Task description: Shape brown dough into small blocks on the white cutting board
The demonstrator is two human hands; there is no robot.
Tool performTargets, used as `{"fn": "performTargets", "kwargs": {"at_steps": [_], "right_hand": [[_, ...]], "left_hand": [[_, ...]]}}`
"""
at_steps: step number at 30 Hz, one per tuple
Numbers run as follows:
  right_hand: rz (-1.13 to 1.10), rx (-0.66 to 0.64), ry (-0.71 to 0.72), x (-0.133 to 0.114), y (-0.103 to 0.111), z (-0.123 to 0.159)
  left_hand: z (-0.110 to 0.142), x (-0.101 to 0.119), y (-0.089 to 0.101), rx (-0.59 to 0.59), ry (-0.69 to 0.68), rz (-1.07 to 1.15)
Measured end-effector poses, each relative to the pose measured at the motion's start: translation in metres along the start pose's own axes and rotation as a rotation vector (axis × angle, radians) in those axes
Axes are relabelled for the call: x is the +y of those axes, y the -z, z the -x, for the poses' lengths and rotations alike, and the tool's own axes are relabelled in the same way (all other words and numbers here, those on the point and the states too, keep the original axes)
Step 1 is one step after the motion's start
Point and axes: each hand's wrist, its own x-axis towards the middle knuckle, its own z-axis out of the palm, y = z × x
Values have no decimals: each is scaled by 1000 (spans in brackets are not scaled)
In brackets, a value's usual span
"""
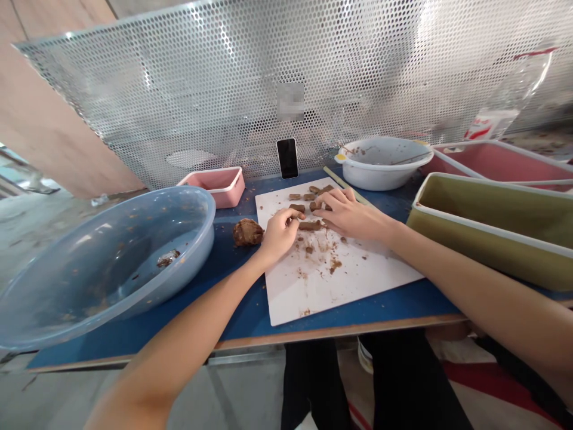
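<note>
A white board (322, 292) smeared with brown crumbs lies in front of me. Several short brown clay-like pieces (297, 208) are on its far half. My left hand (281, 233) is over the board's left side, thumb and fingers curled together; what is between them, if anything, is hidden. Right by its fingertips lies a longer brown roll (310, 226). My right hand (351, 214) reaches in from the right with fingers stretched over the pieces, fingertips on or close to them. A brown lump (248, 232) sits left of the board, near my left wrist.
A big blue basin (179, 275) stands left, a small pink tub (228, 186) behind it. A phone (287, 158) leans upright against perforated metal (224, 89). A pale stick (333, 175), white basin (380, 177), olive box (474, 233), pink box (514, 158) and plastic bottle (501, 107) are right.
</note>
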Motion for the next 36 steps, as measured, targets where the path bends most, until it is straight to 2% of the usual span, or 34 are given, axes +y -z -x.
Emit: {"fn": "performTargets", "kwargs": {"at_steps": [4,11,15,23,36], "right_hand": [[-3,1,-56,3,1,2],[-139,76,-244,-4,-4,2],[-148,89,-260,-9,-11,0],[-189,-13,-312,-9,-14,-5],[-168,18,-324,-7,-23,-6]], "left_hand": [[0,0,2,-15,-55,-65],[-2,-3,5,-17,-105,-153],[-3,-6,5,-17,-124,-184],[-3,-9,4,-21,-128,-238],[-5,-13,2,-18,-139,-259]]}}
